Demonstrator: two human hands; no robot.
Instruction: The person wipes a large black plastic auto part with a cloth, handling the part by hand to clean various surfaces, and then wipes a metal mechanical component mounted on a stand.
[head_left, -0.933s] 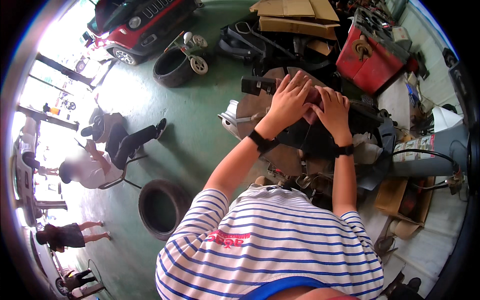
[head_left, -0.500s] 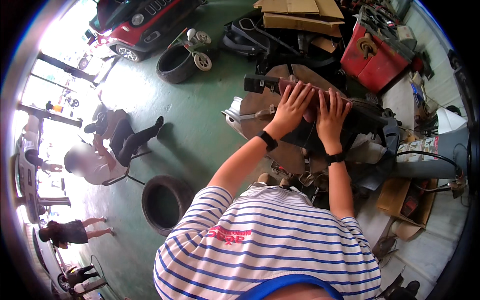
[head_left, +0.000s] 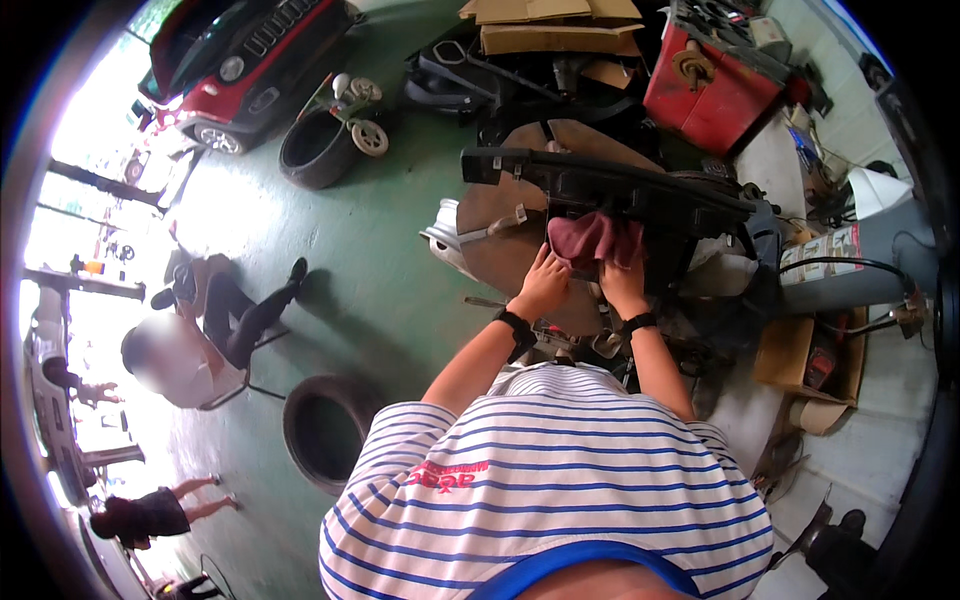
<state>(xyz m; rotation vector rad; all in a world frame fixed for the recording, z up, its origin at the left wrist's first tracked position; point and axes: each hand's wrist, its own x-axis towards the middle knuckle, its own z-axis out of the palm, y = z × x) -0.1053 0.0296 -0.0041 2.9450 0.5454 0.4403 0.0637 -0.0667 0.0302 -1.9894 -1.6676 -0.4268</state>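
A maroon cloth (head_left: 597,238) is bunched up in front of me, just on the near side of a long black bar-shaped part (head_left: 620,180). My left hand (head_left: 543,284) has its fingers closed at the cloth's lower left edge. The cloth's right end is in my right hand (head_left: 626,286), whose fingertips are partly hidden by the folds. Beneath the bar lies a round brown metal table (head_left: 490,225) with slots and a small clamp. Both wrists wear black bands.
A pale wheel rim (head_left: 446,238) leans beside the round table. Tyres (head_left: 325,435) lie on the green floor at left, near a seated person (head_left: 180,360). A red machine (head_left: 700,85) and cardboard (head_left: 560,35) stand beyond. A grey cylinder (head_left: 850,265) and an open box (head_left: 800,355) are at right.
My hands, laid flat over the cloth on the black bar before, have drawn back toward me. The cloth has come off the bar's top and is gathered between them. The view has shifted.
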